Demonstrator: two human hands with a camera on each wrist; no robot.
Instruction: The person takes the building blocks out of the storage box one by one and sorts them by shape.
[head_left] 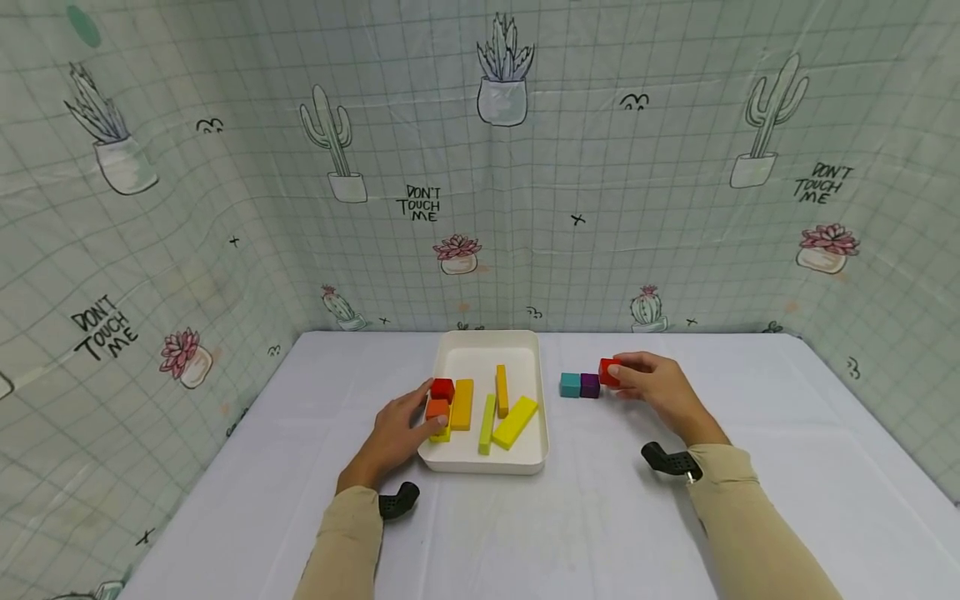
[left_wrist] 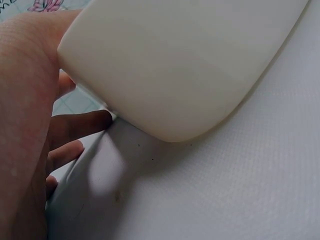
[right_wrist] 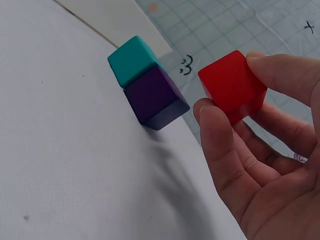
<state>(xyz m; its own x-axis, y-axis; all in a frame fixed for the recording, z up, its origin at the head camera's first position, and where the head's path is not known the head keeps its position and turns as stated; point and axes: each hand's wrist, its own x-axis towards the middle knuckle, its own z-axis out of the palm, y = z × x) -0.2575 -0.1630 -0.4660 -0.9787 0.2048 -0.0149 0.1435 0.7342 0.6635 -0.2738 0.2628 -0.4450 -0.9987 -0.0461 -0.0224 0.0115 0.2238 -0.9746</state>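
Right hand (head_left: pixel 660 388) round red cube (right_wrist: pixel 231 86), left (head_left: pixel 395 429) round tray rim (head_left: pixel 487 468); white tabletop (head_left: pixel 592 525), gridded backdrop (head_left: pixel 570 167)

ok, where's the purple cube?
Head view: the purple cube sits right of the white rectangular tray, against the teal cube, left of the right hand.

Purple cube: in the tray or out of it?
Out: the purple cube sits on the table, against the teal cube, right of the tray.

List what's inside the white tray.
Red cube, orange cube, wide amber block, narrow amber block, lime block and yellow block. Another yellow piece shows only partly; the left hand and orange cube cover its rest.
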